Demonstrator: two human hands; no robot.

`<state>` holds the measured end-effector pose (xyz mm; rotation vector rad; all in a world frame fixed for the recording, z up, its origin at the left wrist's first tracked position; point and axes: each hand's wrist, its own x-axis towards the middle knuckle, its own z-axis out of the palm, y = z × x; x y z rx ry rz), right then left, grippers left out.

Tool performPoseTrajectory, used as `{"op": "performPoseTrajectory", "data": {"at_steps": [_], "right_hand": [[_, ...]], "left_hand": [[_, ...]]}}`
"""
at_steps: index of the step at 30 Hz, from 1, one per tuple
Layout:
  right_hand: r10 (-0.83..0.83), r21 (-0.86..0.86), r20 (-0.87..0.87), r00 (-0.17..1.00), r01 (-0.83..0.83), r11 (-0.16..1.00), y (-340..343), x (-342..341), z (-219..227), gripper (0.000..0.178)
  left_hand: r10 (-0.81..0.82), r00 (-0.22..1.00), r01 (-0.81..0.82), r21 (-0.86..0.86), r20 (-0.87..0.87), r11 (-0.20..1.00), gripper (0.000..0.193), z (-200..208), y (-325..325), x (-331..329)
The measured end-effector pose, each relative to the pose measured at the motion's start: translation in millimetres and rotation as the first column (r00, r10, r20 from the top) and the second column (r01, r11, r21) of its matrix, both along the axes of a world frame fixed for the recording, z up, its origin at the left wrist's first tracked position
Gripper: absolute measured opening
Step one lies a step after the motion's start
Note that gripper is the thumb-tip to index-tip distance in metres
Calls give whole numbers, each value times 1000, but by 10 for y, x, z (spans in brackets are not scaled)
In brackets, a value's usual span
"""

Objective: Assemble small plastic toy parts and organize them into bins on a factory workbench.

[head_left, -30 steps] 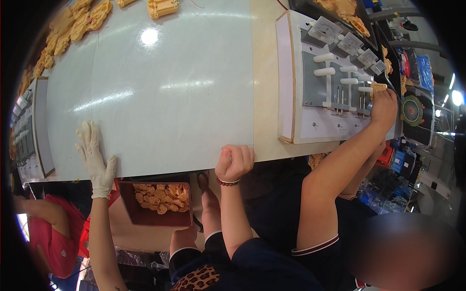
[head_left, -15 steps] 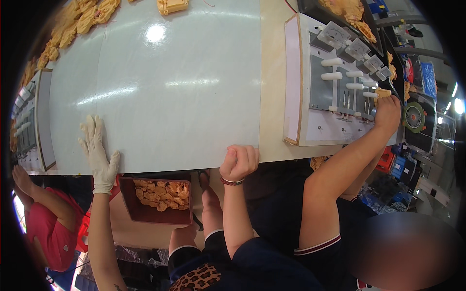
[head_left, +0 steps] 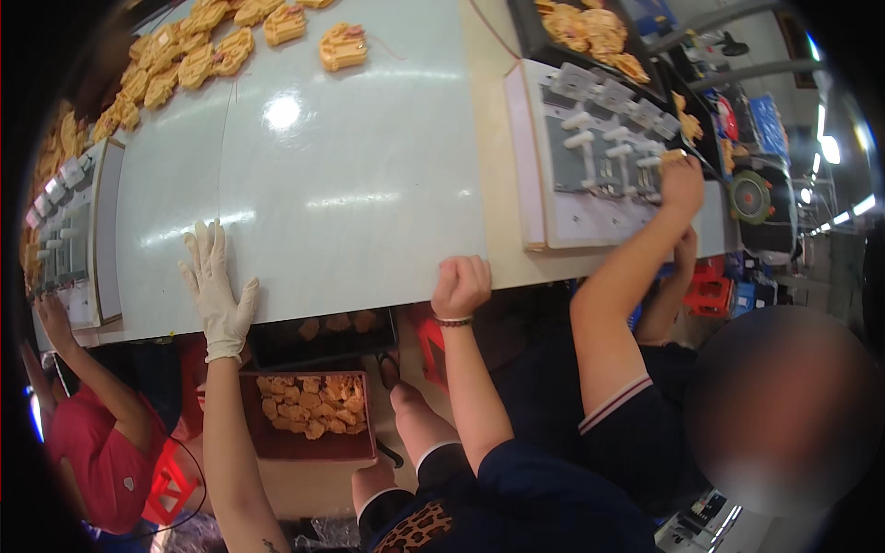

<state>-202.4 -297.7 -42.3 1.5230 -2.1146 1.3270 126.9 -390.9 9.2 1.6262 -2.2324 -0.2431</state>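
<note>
My left hand (head_left: 219, 300), in a white glove, lies on the near left part of the pale table (head_left: 350, 175) with its fingers spread and nothing under them that I can see. My right hand (head_left: 461, 286) is bare, with a beaded bracelet at the wrist. It rests at the table's front edge, curled into a fist, and no object shows in it. A yellow plastic part (head_left: 343, 46) with thin wires lies alone at the far side. Beyond both hands, to the left, is a heap of similar yellow parts (head_left: 195, 66).
On the right stands a fixture box (head_left: 562, 221) with white-handled clamps and gauges, where a co-worker's hand (head_left: 680, 189) holds a yellow part. Another fixture box (head_left: 109, 244) stands left, by a person in red. Below the table edge sits a dark red bin (head_left: 309, 449) of yellow parts.
The view has shifted, bringing more of the far yellow parts and a dark tray under the table into sight. My hands keep the same poses. The co-worker's hand stays at the right fixture.
</note>
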Motion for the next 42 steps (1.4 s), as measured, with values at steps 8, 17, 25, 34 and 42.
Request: {"op": "performPoseTrajectory", "data": {"at_steps": [8, 17, 25, 34, 42], "right_hand": [[274, 44, 182, 944, -286, 957, 668, 344, 389, 21], [296, 321, 801, 520, -791, 520, 3717, 1668, 163, 22], [777, 635, 369, 510, -749, 190, 5249, 3451, 577, 63], [618, 602, 425, 661, -716, 353, 5887, 3430, 771, 35], [485, 217, 814, 319, -942, 255, 5789, 3270, -89, 12]], "left_hand": [[78, 933, -170, -239, -352, 956, 83, 94, 1056, 204], [418, 403, -32, 444, -814, 895, 86, -212, 4099, 672], [646, 42, 299, 627, -762, 719, 85, -54, 5286, 339], [887, -350, 506, 735, -303, 451, 84, -193, 6325, 754], [807, -549, 654, 489, -216, 576, 67, -485, 6265, 900]]}}
